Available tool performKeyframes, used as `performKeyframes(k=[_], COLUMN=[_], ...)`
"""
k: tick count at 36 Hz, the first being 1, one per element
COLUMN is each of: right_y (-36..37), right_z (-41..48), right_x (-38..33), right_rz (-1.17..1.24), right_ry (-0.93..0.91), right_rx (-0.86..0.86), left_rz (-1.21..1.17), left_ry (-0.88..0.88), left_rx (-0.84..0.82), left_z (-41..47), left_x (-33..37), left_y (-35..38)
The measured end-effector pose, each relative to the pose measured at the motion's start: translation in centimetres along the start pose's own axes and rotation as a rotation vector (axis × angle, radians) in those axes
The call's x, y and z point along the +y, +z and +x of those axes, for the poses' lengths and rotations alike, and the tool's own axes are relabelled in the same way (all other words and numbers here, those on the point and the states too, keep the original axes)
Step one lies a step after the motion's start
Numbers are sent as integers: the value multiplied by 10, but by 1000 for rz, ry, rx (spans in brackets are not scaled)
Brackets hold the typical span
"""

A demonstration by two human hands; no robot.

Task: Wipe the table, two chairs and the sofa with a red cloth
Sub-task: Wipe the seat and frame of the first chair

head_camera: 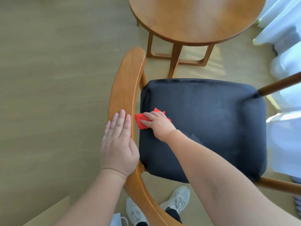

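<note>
Head | right hand [156, 122] holds red cloth [139, 120] on seat [211, 121] | left hand [118, 144]: backrest [124, 79]

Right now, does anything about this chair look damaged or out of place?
Only the chair's dark seat cushion: a pale, ragged patch beside the right forearm and a whitish streak along its far edge look like worn covering or dust. The right hand grips the red cloth nearby. Nothing is spilled or askew.
</note>
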State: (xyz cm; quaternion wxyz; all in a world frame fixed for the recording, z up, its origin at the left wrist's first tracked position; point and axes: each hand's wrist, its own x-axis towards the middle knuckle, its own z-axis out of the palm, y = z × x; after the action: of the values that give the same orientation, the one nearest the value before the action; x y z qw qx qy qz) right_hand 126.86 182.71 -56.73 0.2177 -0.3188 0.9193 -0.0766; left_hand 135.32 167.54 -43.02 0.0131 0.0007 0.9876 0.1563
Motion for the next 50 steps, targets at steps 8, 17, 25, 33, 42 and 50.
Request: performKeyframes(k=[8,17,25,33,42,50], right_y=[6,18,60,75,64,34], right_z=[0,-21,-79,-114,-86,-37], right_x=[-9,-25,-40,-42,-18,17], right_rz=[45,53,84,36,-95,-136], right_ry=[45,-14,-162,-347,-519,-362], right_rx=[67,72,22,-5,48,225], left_rz=[-41,-43,-28,-15,2,-4], left_ry=[11,9,-21,-28,-22,-16], left_rx=[43,65,54,52,32,25], left_z=[-1,-2,-3,-3,-3,-2], left_x=[-2,1,4,4,4,3], left_y=[2,1,-1,-1,-3,-3])
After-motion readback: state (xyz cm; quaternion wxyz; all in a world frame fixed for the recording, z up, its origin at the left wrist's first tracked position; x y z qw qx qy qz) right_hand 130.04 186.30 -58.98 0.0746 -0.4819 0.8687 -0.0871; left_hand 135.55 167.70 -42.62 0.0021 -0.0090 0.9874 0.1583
